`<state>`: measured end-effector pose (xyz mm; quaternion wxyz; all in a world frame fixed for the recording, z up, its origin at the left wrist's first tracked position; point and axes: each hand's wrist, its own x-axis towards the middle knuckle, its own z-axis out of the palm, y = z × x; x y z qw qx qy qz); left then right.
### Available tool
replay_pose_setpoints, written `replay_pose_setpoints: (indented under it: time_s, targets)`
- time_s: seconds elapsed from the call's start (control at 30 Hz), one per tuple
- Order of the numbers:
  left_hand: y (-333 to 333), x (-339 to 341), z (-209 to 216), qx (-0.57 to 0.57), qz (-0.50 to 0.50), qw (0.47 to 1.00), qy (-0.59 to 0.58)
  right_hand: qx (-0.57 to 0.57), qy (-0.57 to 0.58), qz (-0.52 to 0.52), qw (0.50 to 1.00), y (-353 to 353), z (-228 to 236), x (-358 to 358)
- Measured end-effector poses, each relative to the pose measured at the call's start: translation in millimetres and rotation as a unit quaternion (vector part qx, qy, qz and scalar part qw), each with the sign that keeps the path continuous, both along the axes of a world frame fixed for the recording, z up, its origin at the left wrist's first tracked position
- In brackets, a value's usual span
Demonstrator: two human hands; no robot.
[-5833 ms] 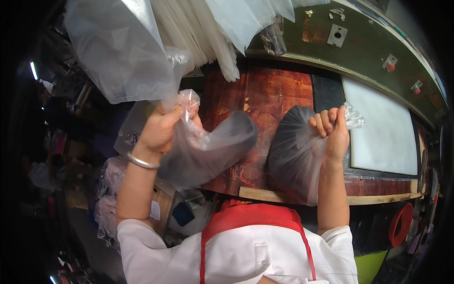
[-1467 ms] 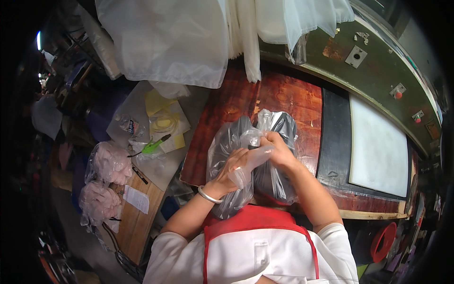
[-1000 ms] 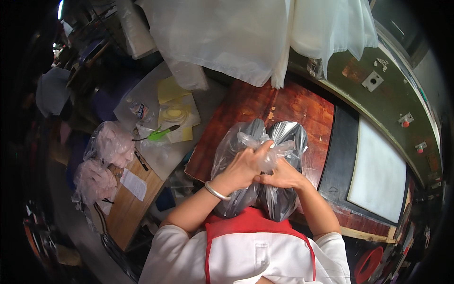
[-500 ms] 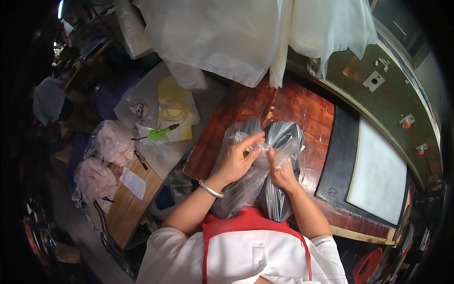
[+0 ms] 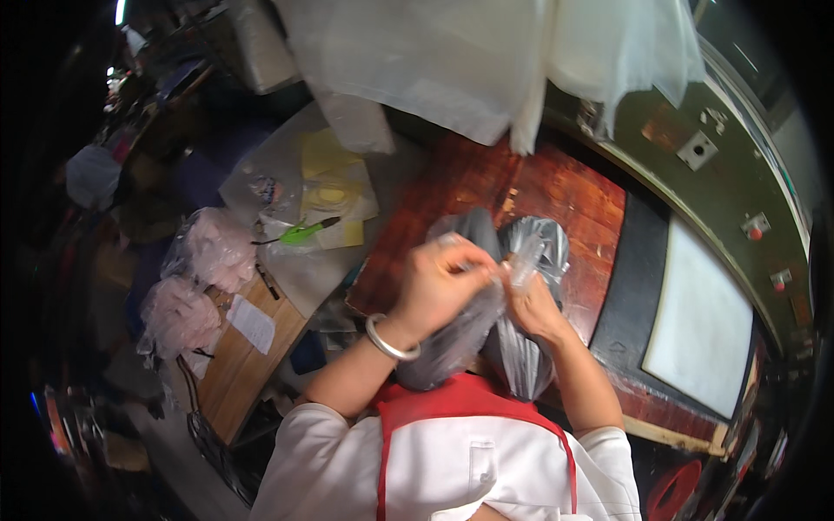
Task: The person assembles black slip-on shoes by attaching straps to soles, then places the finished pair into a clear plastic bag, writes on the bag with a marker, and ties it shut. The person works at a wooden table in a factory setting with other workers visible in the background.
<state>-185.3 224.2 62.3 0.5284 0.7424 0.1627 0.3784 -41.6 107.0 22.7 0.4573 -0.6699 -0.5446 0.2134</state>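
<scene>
A clear plastic bag [image 5: 452, 343] with dark contents rests against my apron at the near edge of the red-brown table [image 5: 569, 187]. Its dark bulk shows as two lobes, left and right, with a gathered neck [image 5: 525, 260] between. My right hand [image 5: 536, 306] is closed around that neck, thumb upward. Above the left lobe, my left hand [image 5: 443, 286], wearing a bangle on the wrist, has its fingers bent and pinched at the gathered plastic. Motion smears the left fingertips a little. What lies inside the bag cannot be made out.
Sheets of translucent plastic [image 5: 417, 65] hang over the table's far side. At right lie a black mat [image 5: 630, 260] and a white board [image 5: 702, 317]. To the left are pink bundles in clear bags [image 5: 221, 247], green-handled snips [image 5: 301, 233], a paper slip [image 5: 250, 323] and yellow sheets [image 5: 334, 165].
My left hand has gone from spread fingers to a pinch at the bag's neck. The right hand has closed around the neck, whose plastic now stands up. The whole view has shifted slightly.
</scene>
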Motion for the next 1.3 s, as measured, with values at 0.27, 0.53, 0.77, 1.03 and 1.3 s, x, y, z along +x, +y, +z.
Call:
replay_pose_setpoints:
  time_s: [0.27, 0.53, 0.77, 1.03, 1.3]
  targets:
    - [-49.0, -26.3, -6.6, 0.055, -0.018, 0.997, -0.058, -0.171, -0.003, 0.103, 0.98, -10.2, 41.9, 4.4]
    - [-50.5, -17.5, -4.3, 0.024, -0.016, 0.994, -0.101, -0.151, -0.008, 0.132, 0.98, 31.6, 42.5, -37.4]
    - [-68.1, -1.5, -52.8, 0.461, -0.072, 0.884, -0.044, -0.102, -0.002, 0.176, 0.979, 58.9, 31.6, -62.5]
    - [-27.7, -15.2, -40.4, 0.339, -0.015, 0.933, -0.123, -0.078, 0.019, 0.178, 0.981, 58.5, 21.7, -60.3]
    - [-27.9, 13.8, -51.7, 0.251, -0.088, 0.952, 0.15, -0.067, 0.038, 0.149, 0.986, 52.1, 15.5, -48.6]
